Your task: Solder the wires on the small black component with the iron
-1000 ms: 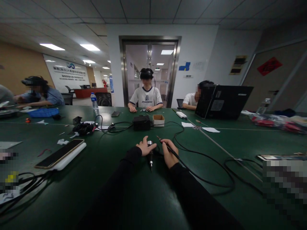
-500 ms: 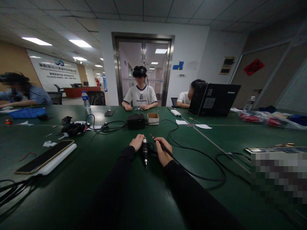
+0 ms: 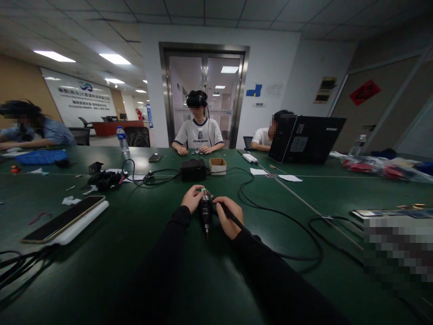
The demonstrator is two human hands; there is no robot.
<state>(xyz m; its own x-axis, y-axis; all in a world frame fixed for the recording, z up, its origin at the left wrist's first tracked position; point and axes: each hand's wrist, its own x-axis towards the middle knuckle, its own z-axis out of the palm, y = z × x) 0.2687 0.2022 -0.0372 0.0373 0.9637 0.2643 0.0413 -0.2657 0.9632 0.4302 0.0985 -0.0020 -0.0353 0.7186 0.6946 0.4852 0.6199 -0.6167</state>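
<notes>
Viewed through the head camera, I record from left to right. At the far left of the dark green desk stands a shallow blue plastic tray; nearer lies a slim black phone with a pale gold edge, resting on a long white slab.

Near the middle I find the left hand, its thumb and forefinger drawn together, pinching a tiny green-and-white part. This part sits at the far end of a black cylindrical tool with a pointed metal tip, which lies on the desk with the tip facing near. Farther off stand a black rectangular box and, just right of it, a small open white carton.

Next, the right hand has its fingers closed, pen-fashion, around a slender black corded tool, directed far-left towards the part; I cannot tell whether they touch. Its black cable loops right across the desk. At far right stands a large black laptop.
</notes>
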